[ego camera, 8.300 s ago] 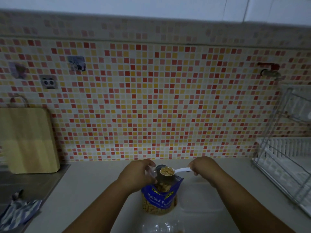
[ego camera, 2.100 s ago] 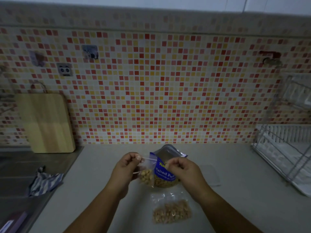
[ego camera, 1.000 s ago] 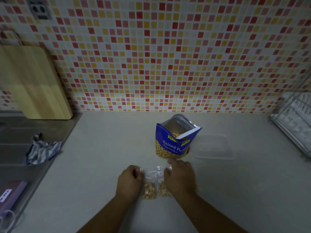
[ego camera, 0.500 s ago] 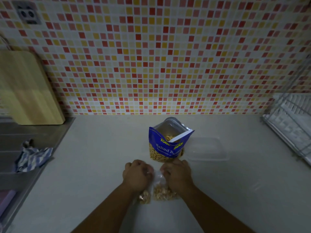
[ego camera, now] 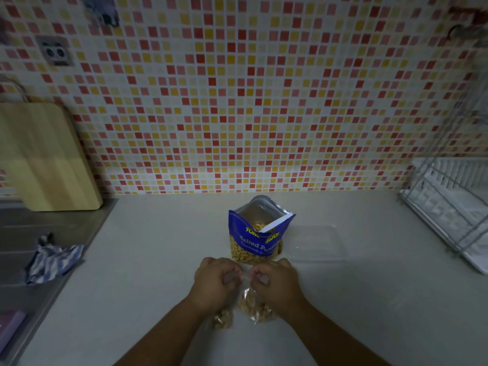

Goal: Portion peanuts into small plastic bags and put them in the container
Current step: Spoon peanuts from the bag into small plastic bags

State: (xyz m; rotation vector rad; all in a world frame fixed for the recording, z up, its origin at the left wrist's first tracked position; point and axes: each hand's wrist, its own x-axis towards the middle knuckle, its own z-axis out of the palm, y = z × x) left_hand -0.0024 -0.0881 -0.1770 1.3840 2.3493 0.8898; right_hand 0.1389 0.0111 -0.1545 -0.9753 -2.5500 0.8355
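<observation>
Down at the near part of the counter (ego camera: 148, 260), both forearms come in from the lower edge and converge, so the hands sit close side by side, knuckles up. The left hand (ego camera: 215, 281) is curled tight, its fingers and thumb pinching the left end of the top edge of a small plastic bag (ego camera: 254, 307). The right hand (ego camera: 276, 282) is curled the same way on the right end. The bag's peanut-filled bottom lies on the counter between the wrists. A second clump of peanuts (ego camera: 220, 319) shows under the left wrist; whether it is a separate bag is unclear. Just behind the hands stands the open blue peanut pouch (ego camera: 253, 241), a white scoop handle (ego camera: 276, 223) poking from its mouth, with the clear container (ego camera: 317, 245) just to its right.
</observation>
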